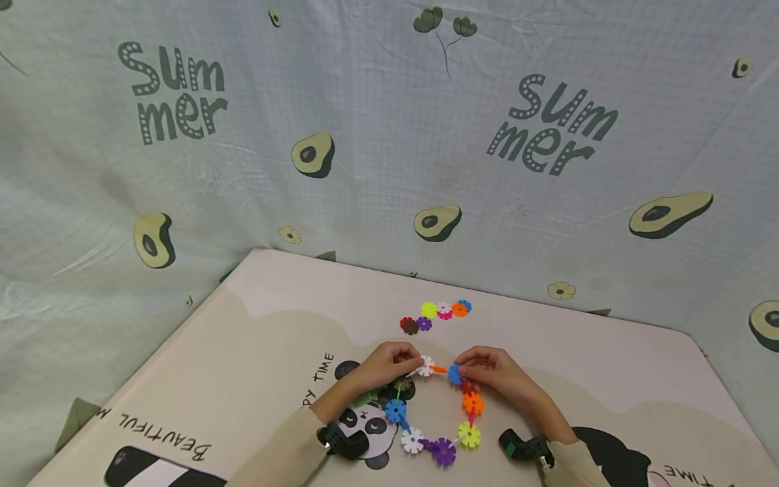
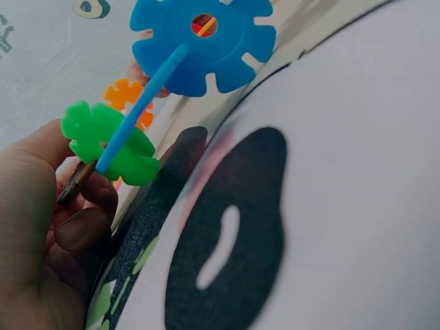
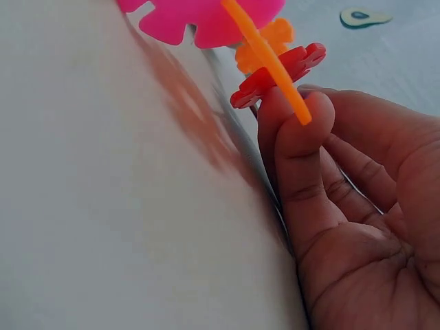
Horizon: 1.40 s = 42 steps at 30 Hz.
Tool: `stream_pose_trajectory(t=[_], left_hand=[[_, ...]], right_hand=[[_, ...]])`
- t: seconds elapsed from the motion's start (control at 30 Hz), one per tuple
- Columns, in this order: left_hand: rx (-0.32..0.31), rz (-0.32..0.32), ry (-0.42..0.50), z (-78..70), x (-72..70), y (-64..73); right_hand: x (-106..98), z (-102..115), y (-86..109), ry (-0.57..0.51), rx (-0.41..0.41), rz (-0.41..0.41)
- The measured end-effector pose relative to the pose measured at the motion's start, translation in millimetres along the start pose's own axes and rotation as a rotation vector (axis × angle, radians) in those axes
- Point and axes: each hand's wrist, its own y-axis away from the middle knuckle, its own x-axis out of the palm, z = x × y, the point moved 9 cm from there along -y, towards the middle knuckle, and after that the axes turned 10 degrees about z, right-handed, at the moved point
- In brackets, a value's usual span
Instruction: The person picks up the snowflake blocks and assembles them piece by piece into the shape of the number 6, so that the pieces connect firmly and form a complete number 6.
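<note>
A ring of linked plastic snowflake discs lies on the panda-print table cover, with a purple disc (image 1: 443,452) at its near side. My left hand (image 1: 386,365) pinches the far left of the ring, at a white disc (image 1: 427,366). In the left wrist view its fingers are beside a brown disc (image 2: 74,184) and a green disc (image 2: 117,144). At the far right of the ring, my right hand (image 1: 496,375) pinches a blue disc (image 1: 454,374). Its fingertips are close to a red disc (image 3: 278,74) in the right wrist view, which hides the exact grip.
Beyond the ring lie several loose discs, among them a yellow one (image 1: 429,310), a brown one (image 1: 410,327) and a purple one (image 1: 424,324). An avocado-print curtain (image 1: 371,196) hangs behind the table (image 1: 292,284). Each wrist wears a black strapped device (image 1: 347,443).
</note>
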Motion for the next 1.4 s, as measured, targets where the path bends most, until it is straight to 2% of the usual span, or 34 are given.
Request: stream_pose_trajectory(t=[0.37, 0.47, 0.57, 0.6, 0.7, 0.87, 1.13, 1.4], left_hand=[[-0.015, 0.001, -0.004, 0.3, 1.0, -0.7], [-0.008, 0.006, -0.010, -14.5, 0.8, 4.5], [-0.009, 0.009, -0.018, -15.2, 1.2, 4.4], [-0.008, 0.011, -0.019, -15.1, 1.2, 4.4], [-0.015, 0.020, -0.017, 0.8, 2.5, -1.0], [-0.016, 0.032, -0.005, 1.6, 2.7, -1.1], [-0.023, 0.013, -0.001, -1.7, 2.7, -1.0], [-0.023, 0.022, -0.005, 0.2, 4.0, -1.8]], right_hand=[[4.7, -1.4, -3.2, -0.011, 0.019, -0.014], [5.5, -1.6, -3.9, -0.032, 0.010, -0.011], [5.5, -2.3, -4.7, -0.044, -0.003, -0.007], [5.5, -2.2, -4.9, -0.048, -0.007, -0.006], [5.4, -2.2, -5.6, -0.046, -0.016, -0.003], [6.5, 0.0, -6.6, -0.022, -0.024, 0.002], [8.2, 2.7, -8.4, -0.010, -0.041, 0.011], [6.6, 3.3, -7.8, -0.023, -0.059, -0.029]])
